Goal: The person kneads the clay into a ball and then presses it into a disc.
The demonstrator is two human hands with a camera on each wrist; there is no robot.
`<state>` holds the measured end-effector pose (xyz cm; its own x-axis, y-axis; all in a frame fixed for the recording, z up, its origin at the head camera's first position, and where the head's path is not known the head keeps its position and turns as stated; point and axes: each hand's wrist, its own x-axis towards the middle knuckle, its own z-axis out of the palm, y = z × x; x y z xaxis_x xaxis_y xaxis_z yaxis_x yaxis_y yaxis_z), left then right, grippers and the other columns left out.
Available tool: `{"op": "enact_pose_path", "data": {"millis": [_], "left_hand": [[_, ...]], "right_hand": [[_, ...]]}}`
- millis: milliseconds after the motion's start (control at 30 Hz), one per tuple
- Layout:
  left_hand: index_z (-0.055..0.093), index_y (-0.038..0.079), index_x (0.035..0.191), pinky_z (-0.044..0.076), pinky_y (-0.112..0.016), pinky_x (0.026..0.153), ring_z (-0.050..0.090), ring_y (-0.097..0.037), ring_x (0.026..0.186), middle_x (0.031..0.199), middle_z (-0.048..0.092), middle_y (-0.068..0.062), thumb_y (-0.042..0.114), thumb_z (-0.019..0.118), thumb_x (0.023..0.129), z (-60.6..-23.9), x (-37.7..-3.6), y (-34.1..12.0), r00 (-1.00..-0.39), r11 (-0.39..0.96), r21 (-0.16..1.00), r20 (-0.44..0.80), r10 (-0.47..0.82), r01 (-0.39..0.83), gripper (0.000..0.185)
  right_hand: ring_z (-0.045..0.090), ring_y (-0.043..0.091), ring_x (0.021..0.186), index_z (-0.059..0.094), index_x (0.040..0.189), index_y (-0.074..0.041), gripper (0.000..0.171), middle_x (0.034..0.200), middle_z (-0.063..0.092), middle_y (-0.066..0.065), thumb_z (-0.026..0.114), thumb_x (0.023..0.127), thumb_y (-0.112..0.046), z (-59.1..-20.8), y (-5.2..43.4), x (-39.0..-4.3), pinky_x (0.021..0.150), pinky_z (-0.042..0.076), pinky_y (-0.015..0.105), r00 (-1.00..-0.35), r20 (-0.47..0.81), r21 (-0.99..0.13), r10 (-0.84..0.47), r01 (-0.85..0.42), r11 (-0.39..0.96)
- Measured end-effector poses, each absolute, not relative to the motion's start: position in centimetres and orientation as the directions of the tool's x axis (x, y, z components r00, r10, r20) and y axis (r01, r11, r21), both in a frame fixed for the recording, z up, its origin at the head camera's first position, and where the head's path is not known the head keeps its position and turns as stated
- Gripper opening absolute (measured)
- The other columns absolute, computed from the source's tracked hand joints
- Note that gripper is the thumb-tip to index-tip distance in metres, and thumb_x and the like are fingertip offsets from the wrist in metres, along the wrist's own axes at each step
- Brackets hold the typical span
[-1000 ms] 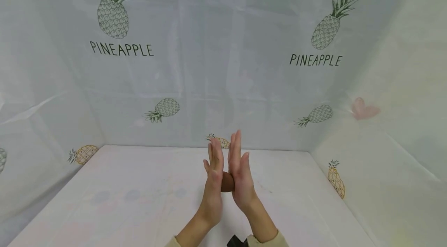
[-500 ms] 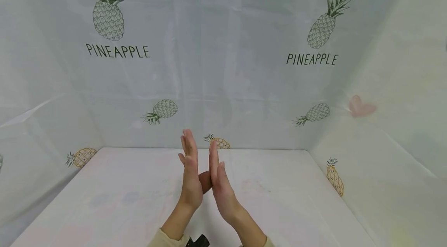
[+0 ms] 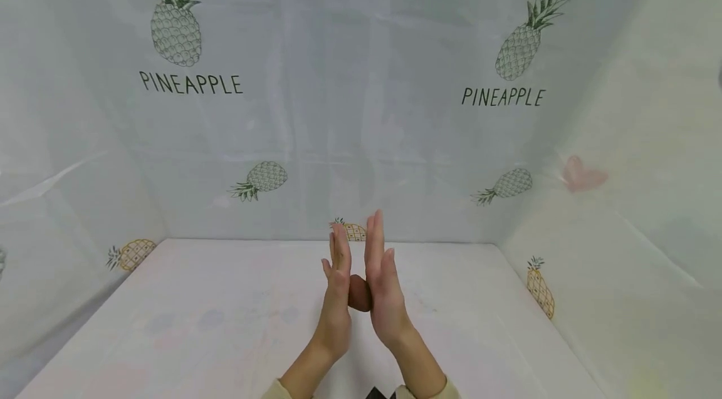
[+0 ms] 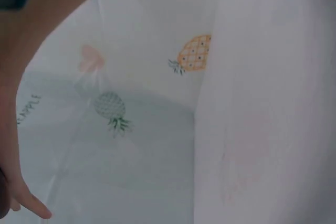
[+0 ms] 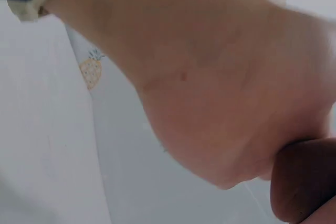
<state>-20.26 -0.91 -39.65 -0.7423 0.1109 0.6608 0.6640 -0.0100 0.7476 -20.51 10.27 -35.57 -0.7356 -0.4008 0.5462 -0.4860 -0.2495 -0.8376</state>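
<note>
Brown ball (image 3: 358, 293) sits pressed between flat, straight-fingered left hand (image 3: 336, 289) and right hand (image 3: 383, 289), which have slid rightward above the desk (image 3: 197, 324), right fingertips now higher.

White table (image 3: 225, 324) with faint pastel blotches, walled by pineapple-print sheeting (image 3: 361, 104) on three sides

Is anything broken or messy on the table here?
Nothing stands out. The left hand and right hand press flat around a brown ball above the white table, which shows only faint pale marks.
</note>
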Motion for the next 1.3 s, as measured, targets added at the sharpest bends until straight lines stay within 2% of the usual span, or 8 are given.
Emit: {"op": "enact_pose_path", "data": {"millis": [167, 267, 400, 533, 667, 767, 1067, 1300], "left_hand": [[-0.005, 0.015, 0.171, -0.020, -0.073, 0.118, -0.017, -0.035, 0.163, 0.179, -0.014, -0.002, 0.044, -0.002, 0.114, -39.1, -18.9, -0.1, -0.623, 0.064, 0.621, 0.770, 0.141, 0.781, 0.064], [-0.003, 0.011, 0.171, -0.016, -0.076, 0.116, -0.016, -0.040, 0.162, 0.179, -0.010, -0.007, 0.048, -0.003, 0.113, -38.7, -18.6, 0.0, -0.589, 0.115, 0.577, 0.798, 0.132, 0.808, 0.069], [-0.003, 0.014, 0.171, -0.019, -0.072, 0.118, -0.016, -0.032, 0.164, 0.180, -0.009, -0.002, 0.051, -0.002, 0.113, -38.3, -18.9, -0.9, -0.613, 0.140, 0.600, 0.785, 0.090, 0.788, 0.069], [-0.008, 0.024, 0.171, -0.029, -0.062, 0.119, -0.022, -0.019, 0.163, 0.178, -0.014, 0.009, 0.057, 0.003, 0.111, -37.9, -19.9, -2.4, -0.679, 0.081, 0.675, 0.734, 0.031, 0.733, 0.069], [-0.011, 0.036, 0.169, -0.034, -0.054, 0.118, -0.028, -0.010, 0.159, 0.175, -0.020, 0.019, 0.070, 0.007, 0.107, -37.5, -21.0, -3.8, -0.742, 0.012, 0.742, 0.670, -0.022, 0.670, 0.073], [-0.011, 0.037, 0.169, -0.034, -0.052, 0.118, -0.028, -0.009, 0.159, 0.174, -0.020, 0.020, 0.072, 0.008, 0.106, -37.7, -21.7, -4.3, -0.764, 0.003, 0.765, 0.643, -0.049, 0.644, 0.074], [-0.004, 0.029, 0.171, -0.029, -0.061, 0.119, -0.019, -0.013, 0.163, 0.177, -0.011, 0.014, 0.052, 0.005, 0.112, -39.5, -21.8, -2.4, -0.758, 0.073, 0.757, 0.652, -0.013, 0.649, 0.063], [-0.004, 0.019, 0.171, -0.023, -0.068, 0.120, -0.017, -0.024, 0.164, 0.179, -0.014, 0.003, 0.040, 0.001, 0.115, -39.9, -19.8, -0.4, -0.659, 0.033, 0.660, 0.745, 0.105, 0.751, 0.061]], "right_hand": [[-0.019, 0.006, 0.161, -0.013, 0.166, -0.047, 0.058, 0.174, -0.016, -0.022, -0.006, 0.110, -0.058, -36.0, 10.8, -21.5, 0.122, -0.022, 0.064, -0.767, 0.514, -0.857, -0.384, -0.438, -0.273], [-0.019, 0.005, 0.160, -0.015, 0.166, -0.047, 0.059, 0.174, -0.015, -0.023, -0.005, 0.109, -0.061, -36.4, 10.6, -21.7, 0.124, -0.020, 0.063, -0.785, 0.472, -0.879, -0.402, -0.379, -0.291], [-0.018, 0.006, 0.161, -0.014, 0.166, -0.047, 0.059, 0.174, -0.014, -0.020, -0.004, 0.110, -0.062, -37.0, 9.5, -21.5, 0.125, -0.019, 0.061, -0.789, 0.421, -0.904, -0.448, -0.328, -0.272], [-0.019, 0.007, 0.161, -0.015, 0.165, -0.046, 0.057, 0.174, -0.017, -0.019, -0.004, 0.111, -0.058, -37.4, 8.3, -20.9, 0.125, -0.018, 0.062, -0.771, 0.401, -0.916, -0.495, -0.320, -0.244], [-0.020, 0.008, 0.161, -0.016, 0.166, -0.046, 0.056, 0.173, -0.019, -0.022, -0.004, 0.112, -0.054, -37.3, 7.6, -20.1, 0.124, -0.018, 0.065, -0.744, 0.426, -0.905, -0.514, -0.359, -0.229], [-0.023, 0.009, 0.160, -0.015, 0.166, -0.045, 0.056, 0.173, -0.020, -0.021, -0.004, 0.112, -0.052, -36.8, 7.5, -19.5, 0.122, -0.019, 0.068, -0.724, 0.472, -0.880, -0.503, -0.419, -0.223], [-0.019, 0.008, 0.161, -0.014, 0.168, -0.041, 0.058, 0.176, -0.016, -0.017, -0.006, 0.111, -0.050, -35.7, 9.0, -19.3, 0.120, -0.022, 0.067, -0.705, 0.566, -0.824, -0.426, -0.504, -0.259], [-0.016, 0.008, 0.162, -0.013, 0.169, -0.040, 0.060, 0.175, -0.011, -0.020, -0.003, 0.111, -0.054, -35.6, 10.4, -20.6, 0.123, -0.019, 0.064, -0.773, 0.531, -0.847, -0.348, -0.471, -0.247]]}}
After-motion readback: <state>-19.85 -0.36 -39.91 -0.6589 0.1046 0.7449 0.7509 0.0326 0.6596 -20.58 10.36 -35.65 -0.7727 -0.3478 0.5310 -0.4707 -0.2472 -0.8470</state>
